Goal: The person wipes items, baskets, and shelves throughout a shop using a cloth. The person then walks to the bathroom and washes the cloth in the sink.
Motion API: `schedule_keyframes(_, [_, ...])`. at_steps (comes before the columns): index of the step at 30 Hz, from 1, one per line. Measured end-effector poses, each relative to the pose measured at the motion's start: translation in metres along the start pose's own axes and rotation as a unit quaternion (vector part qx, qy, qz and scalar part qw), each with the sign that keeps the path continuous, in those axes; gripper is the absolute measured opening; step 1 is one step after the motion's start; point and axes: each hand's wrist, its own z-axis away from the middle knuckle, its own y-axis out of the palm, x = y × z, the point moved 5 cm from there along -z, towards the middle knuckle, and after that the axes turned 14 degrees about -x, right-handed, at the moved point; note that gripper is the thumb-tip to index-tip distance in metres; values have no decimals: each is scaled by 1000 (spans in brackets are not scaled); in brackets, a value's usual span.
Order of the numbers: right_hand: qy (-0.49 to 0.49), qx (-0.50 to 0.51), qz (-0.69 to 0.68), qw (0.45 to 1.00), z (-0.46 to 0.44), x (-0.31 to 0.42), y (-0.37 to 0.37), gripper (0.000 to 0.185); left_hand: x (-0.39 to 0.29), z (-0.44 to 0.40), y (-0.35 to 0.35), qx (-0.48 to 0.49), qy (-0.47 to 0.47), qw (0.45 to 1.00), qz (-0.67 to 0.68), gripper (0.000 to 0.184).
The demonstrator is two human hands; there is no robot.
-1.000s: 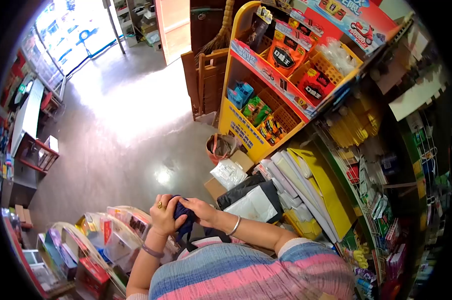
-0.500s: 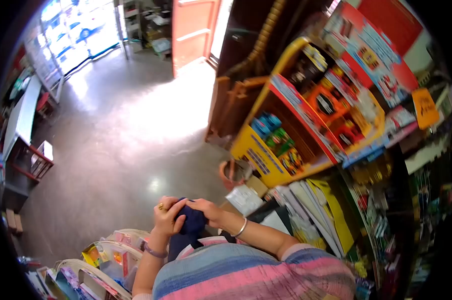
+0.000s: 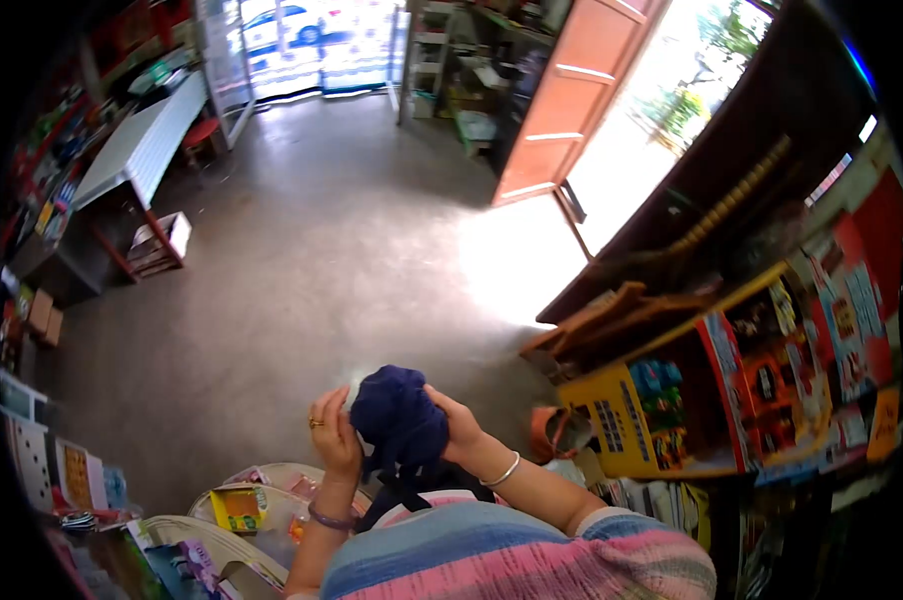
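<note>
A bunched dark blue cloth [image 3: 400, 415] is held up in front of the striped shirt, between both hands. My left hand [image 3: 336, 432], with a gold ring, is closed round its left side, where a small pale patch shows by the fingers. On the cloth's right side my right hand [image 3: 459, 425] grips it, the fingers partly hidden behind it. Dark straps [image 3: 402, 492] hang just below the cloth, against the shirt.
An orange door [image 3: 567, 100] stands open at the upper right. A yellow snack display [image 3: 622, 420] is on the right, with a reddish bag [image 3: 549, 432] beside it. Rounded bins of goods [image 3: 197, 545] are at the lower left, and a white-topped table [image 3: 147, 135] is farther off.
The view has turned, so the door and snack display sit farther right and the glass entrance nearer the middle. The cloth looks larger and more opened out, and the hands are farther apart around it.
</note>
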Motion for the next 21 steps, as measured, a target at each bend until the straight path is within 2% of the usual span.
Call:
schedule_keyframes(2, [7,-1,-2,1000,-28,0,12,44,7,-20,-9,-24,13,999,-40,31])
schedule_keyframes(3, [6,-13,-4,1000,-43,1,19,44,16,-31,-14,-33,-9,999,-39,32])
schedule_keyframes(6, [-19,43,52,998,-89,14,51,43,62,-52,-28,-95,-88,991,-31,33])
schedule_keyframes(7, [-18,49,110,993,-108,16,60,43,82,-57,-28,-78,-159,984,19,39])
schedule_keyframes(8, [-18,54,164,985,-128,17,68,43,101,-61,-25,-98,-275,949,121,42])
schedule_keyframes(9, [-20,58,217,974,-147,18,79,43,108,-70,-20,-114,-384,889,221,45])
schedule_keyframes(10, [-15,68,293,954,-167,13,87,45,114,-78,-13,-126,-482,807,317,49])
schedule_keyframes(11, [-56,76,472,876,-187,9,99,46,117,-91,-5,-111,-530,734,411,57])
schedule_keyframes(12, [-131,195,540,808,-196,5,126,48,138,-100,5,-173,-534,667,490,55])
schedule_keyframes(13, [-258,322,545,730,-220,-14,135,47,150,-113,7,-158,-547,644,510,54])
schedule_keyframes(14, [-393,352,633,567,-226,-19,156,48,158,-130,9,-142,-562,621,527,53])
schedule_keyframes(15, [-362,343,621,605,-239,-19,168,48,165,-150,7,-155,-584,630,488,52])
schedule_keyframes(16, [-289,347,621,640,-258,-16,177,50,176,-171,6,-97,-552,656,505,55])
schedule_keyframes(18, [-177,340,577,721,-293,-6,195,50,189,-204,12,-188,-582,681,403,55])
schedule_keyframes(19, [-163,340,557,740,-310,-5,199,49,187,-222,16,-220,-574,680,400,55])
schedule_keyframes(21, [-35,322,513,795,-337,-2,206,47,212,-235,17,-299,-551,689,365,53])
